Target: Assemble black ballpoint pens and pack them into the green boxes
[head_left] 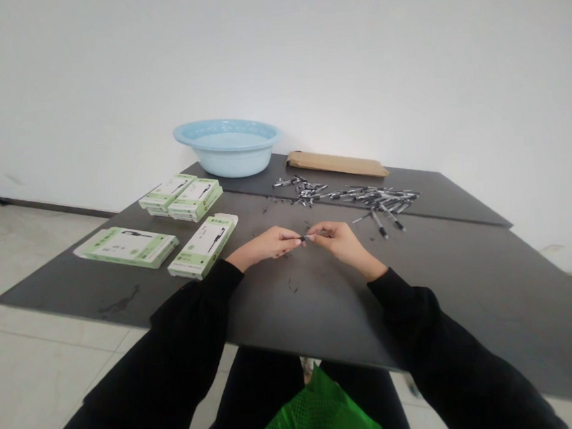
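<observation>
Over the middle of the dark table, my left hand (267, 244) pinches a small black pen part (303, 238) between thumb and fingertips. My right hand (339, 239) meets it from the other side, its thumb and forefinger closed on the part's lighter end. Much of this piece is hidden by the fingers, so I cannot tell whether it is one part or two joined. Beyond my right hand lies a loose pile of clear-and-black pen barrels (385, 199). Smaller black and clear pen pieces (306, 189) are scattered to the left of that pile.
Green-and-white pen boxes (127, 247) lie on the table's left side, one of them (204, 245) close by my left forearm. A light blue basin (235, 159) stands at the back near the wall. Right of it lies a flat brown cardboard piece (336, 163).
</observation>
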A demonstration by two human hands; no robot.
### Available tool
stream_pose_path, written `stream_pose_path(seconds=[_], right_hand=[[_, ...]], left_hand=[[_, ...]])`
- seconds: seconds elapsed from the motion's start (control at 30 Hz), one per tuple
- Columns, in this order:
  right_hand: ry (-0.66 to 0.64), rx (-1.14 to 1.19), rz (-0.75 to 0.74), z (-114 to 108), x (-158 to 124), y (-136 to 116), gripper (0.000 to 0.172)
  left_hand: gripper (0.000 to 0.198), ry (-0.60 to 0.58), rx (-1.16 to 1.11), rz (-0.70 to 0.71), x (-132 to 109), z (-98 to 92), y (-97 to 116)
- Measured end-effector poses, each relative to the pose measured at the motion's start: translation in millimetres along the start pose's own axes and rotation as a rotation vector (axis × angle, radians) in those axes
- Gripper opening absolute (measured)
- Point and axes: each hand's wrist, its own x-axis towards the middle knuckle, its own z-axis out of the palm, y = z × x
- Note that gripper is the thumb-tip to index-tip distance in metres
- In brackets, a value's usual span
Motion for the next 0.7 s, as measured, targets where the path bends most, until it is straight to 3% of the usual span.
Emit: stream_pose_path(seconds=[0.2,0.37,0.57,0.7], right_hand=[[-0.033,0.340,0.140,-4,-1,-4,0.038],[0.001,0.400,0.135,0,-3,-6,0.040],[0.079,0.391,0.167,10,-3,2,0.045],[0.109,0.412,0.152,15,-4,2,0.044]], left_hand=[[0.033,0.039,-0.264,-0.001,4,10.5,-1],[0.026,0.108,-0.348,0.027,7,17.5,-2],[0.028,0.065,-0.427,0.013,9,25.4,-3],[0.036,-0.026,-0.496,-0.108,7,25.7,-1]])
